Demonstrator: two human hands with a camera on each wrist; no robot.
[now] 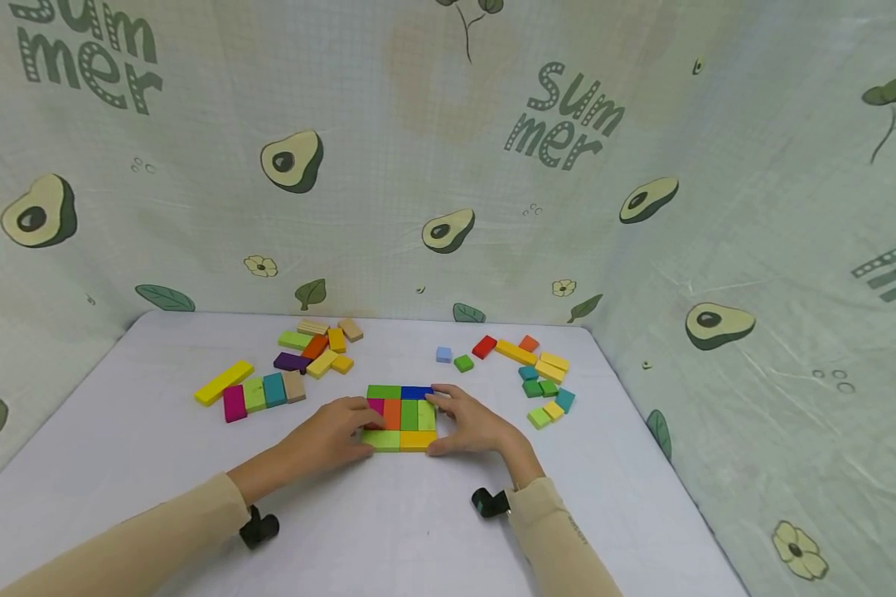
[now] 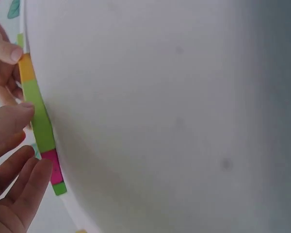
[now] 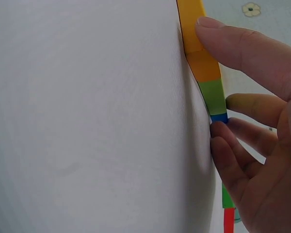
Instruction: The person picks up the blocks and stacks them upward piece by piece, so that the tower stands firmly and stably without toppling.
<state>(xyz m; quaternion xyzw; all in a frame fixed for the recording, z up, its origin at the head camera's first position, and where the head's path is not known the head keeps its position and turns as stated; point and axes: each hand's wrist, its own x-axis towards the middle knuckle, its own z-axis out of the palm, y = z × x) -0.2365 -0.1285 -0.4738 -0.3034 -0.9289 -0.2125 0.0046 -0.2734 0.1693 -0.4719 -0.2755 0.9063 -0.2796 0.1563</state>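
Colourful wooden blocks lie side by side as a flat rectangle on the table. Along its front run a light green block [image 1: 381, 442] and a yellow block [image 1: 418, 442]; a green block [image 1: 384, 391] and a blue block [image 1: 415, 392] form the back. Between them are magenta, orange [image 1: 392, 414] and green blocks. My left hand [image 1: 330, 435] is at the left end, thumb against the light green front face and fingertips near the magenta block [image 2: 52, 166]. At the opposite end, my right hand [image 1: 473, 421] spans front to back, thumb touching the yellow block, fingertips by the blue one.
Loose blocks lie at the back left, including a purple block [image 1: 292, 362] and a long yellow block [image 1: 225, 382]. More are scattered at the back right, among them a red block [image 1: 484, 347]. A patterned cloth [image 1: 373, 274] hangs behind the white table [image 1: 418, 531].
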